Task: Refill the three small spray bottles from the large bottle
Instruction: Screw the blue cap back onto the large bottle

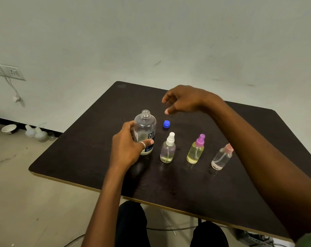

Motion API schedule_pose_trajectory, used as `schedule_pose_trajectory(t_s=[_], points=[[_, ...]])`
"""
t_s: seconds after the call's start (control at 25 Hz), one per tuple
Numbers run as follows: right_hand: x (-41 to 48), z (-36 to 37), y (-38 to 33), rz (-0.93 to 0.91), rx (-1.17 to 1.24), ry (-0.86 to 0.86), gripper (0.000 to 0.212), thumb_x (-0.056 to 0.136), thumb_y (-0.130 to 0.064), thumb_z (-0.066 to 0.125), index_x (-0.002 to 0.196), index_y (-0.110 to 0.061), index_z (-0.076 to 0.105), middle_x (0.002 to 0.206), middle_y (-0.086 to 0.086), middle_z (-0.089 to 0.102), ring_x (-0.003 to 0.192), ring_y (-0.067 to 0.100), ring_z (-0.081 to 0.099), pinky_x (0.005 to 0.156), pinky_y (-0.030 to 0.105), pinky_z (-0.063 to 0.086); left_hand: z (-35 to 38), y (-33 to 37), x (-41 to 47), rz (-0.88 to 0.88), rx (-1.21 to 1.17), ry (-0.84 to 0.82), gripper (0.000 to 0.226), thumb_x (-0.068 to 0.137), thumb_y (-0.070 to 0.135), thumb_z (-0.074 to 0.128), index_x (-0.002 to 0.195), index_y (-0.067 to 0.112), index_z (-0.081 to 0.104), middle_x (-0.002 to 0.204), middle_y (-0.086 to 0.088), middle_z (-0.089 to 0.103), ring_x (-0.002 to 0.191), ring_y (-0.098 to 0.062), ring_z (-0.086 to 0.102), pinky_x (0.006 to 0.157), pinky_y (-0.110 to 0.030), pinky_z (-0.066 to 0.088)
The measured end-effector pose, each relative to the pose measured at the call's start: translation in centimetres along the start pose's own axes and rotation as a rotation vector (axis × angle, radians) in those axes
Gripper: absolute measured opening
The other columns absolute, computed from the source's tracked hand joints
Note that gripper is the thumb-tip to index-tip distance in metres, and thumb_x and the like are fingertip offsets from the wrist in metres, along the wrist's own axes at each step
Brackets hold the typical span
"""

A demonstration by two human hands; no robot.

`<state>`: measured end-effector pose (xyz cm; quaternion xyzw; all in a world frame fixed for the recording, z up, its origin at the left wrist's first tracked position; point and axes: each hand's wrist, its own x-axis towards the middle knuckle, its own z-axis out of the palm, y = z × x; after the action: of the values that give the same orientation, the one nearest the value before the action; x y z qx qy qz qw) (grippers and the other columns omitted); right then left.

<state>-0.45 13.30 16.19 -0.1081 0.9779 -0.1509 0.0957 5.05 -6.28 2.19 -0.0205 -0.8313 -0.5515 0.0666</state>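
**Large bottle (145,129) open, sprayers (195,151) shut**

Left hand (128,148) grips the upright bottle; its cap (166,124) lies just right of it. Right hand (184,101) hovers above the cap, loose, empty. Three sprayers stand further right, tops on: unscrewing one likely comes next.

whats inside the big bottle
The large bottle is uncapped and its clear upper part looks empty. The left hand and the label cover the lower part, hiding any level.

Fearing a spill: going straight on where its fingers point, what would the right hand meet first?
Probably the open neck of the large clear plastic bottle, which the left hand holds; depth is unclear.
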Motion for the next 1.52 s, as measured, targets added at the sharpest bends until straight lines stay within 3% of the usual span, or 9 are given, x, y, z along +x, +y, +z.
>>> schedule_pose_trajectory(t_s=[0.12,0.28,0.48,0.6,0.8,0.92,1.0,1.16,1.52], points=[[3.3,1.2,2.0,-0.024,-0.110,0.045,0.031,0.085,-0.018,0.071,0.116,-0.019,0.069,0.107,-0.003,0.068,0.103,0.013,0.061,0.081,0.022,0.040,0.2,-0.3,0.0,0.001,-0.006,0.001,0.077,0.068,0.026,0.090,0.134,0.024,0.050,0.120,0.010,0.063,0.103,-0.003,0.059,0.082,-0.015,0.046],[7.1,5.1,3.8,-0.059,-0.293,-0.074,0.041,0.082,-0.023,0.075,0.123,-0.020,0.066,0.119,0.002,0.067,0.110,0.019,0.061,0.092,0.029,0.046,0.3,-0.7,0.1,0.011,-0.004,0.009,0.080,0.068,0.028,0.090,0.136,0.022,0.050,0.126,0.006,0.064,0.108,-0.006,0.061,0.085,-0.015,0.047],[9.0,7.4,4.7,-0.032,-0.426,-0.167,0.037,0.077,-0.021,0.079,0.113,-0.021,0.071,0.108,0.001,0.069,0.096,0.018,0.062,0.078,0.027,0.047,0.4,-1.1,0.3,0.014,-0.028,0.014,0.081,0.067,0.028,0.091,0.136,0.022,0.050,0.125,0.006,0.064,0.108,-0.004,0.061,0.083,-0.011,0.045],[9.1,7.5,4.8,-0.040,-0.428,-0.134,0.029,0.078,-0.010,0.075,0.106,-0.018,0.073,0.103,0.001,0.070,0.095,0.019,0.064,0.073,0.026,0.044,0.5,-1.3,0.3,0.015,-0.045,0.016,0.082,0.066,0.028,0.092,0.136,0.023,0.050,0.126,0.008,0.064,0.110,-0.004,0.061,0.086,-0.013,0.046],[6.8,1.9,2.1,-0.100,-0.327,0.031,0.037,0.076,-0.016,0.078,0.112,-0.019,0.069,0.106,0.000,0.070,0.098,0.018,0.063,0.080,0.024,0.044,0.5,-1.3,0.3,0.009,-0.040,0.026,0.084,0.064,0.030,0.092,0.136,0.023,0.050,0.127,0.007,0.065,0.112,-0.006,0.062,0.095,-0.024,0.051],[3.4,-2.7,-1.4,-0.242,-0.197,0.139,0.028,0.076,-0.019,0.079,0.103,-0.023,0.071,0.101,-0.008,0.071,0.090,0.000,0.065,0.079,0.022,0.046,0.4,-1.1,0.2,0.007,-0.032,0.028,0.081,0.065,0.030,0.092,0.135,0.024,0.051,0.124,0.007,0.065,0.108,-0.005,0.062,0.090,-0.020,0.049],[1.3,-4.0,-3.8,-0.351,-0.157,0.098,0.025,0.077,-0.019,0.079,0.101,-0.026,0.072,0.100,-0.016,0.069,0.087,-0.012,0.062,0.081,0.015,0.046,0.4,-1.0,0.1,0.005,-0.037,0.028,0.079,0.065,0.029,0.092,0.132,0.025,0.052,0.123,0.008,0.065,0.106,-0.004,0.062,0.087,-0.018,0.048],[0.0,-3.2,-6.3,-0.433,-0.235,-0.023,0.027,0.077,-0.018,0.080,0.100,-0.029,0.072,0.087,-0.025,0.064,0.081,-0.015,0.061,0.076,0.008,0.044,0.4,-1.0,0.2,0.004,-0.053,0.027,0.079,0.064,0.028,0.093,0.132,0.024,0.053,0.122,0.008,0.066,0.106,-0.005,0.064,0.089,-0.021,0.051],[0.9,-1.1,-6.8,-0.487,-0.330,-0.080,0.025,0.078,-0.014,0.080,0.101,-0.023,0.075,0.075,-0.030,0.056,0.067,-0.019,0.054,0.070,0.003,0.041,0.4,-1.4,0.3,-0.002,-0.054,0.024,0.083,0.065,0.031,0.092,0.136,0.025,0.049,0.126,0.004,0.064,0.113,-0.009,0.061,0.097,-0.031,0.053]])
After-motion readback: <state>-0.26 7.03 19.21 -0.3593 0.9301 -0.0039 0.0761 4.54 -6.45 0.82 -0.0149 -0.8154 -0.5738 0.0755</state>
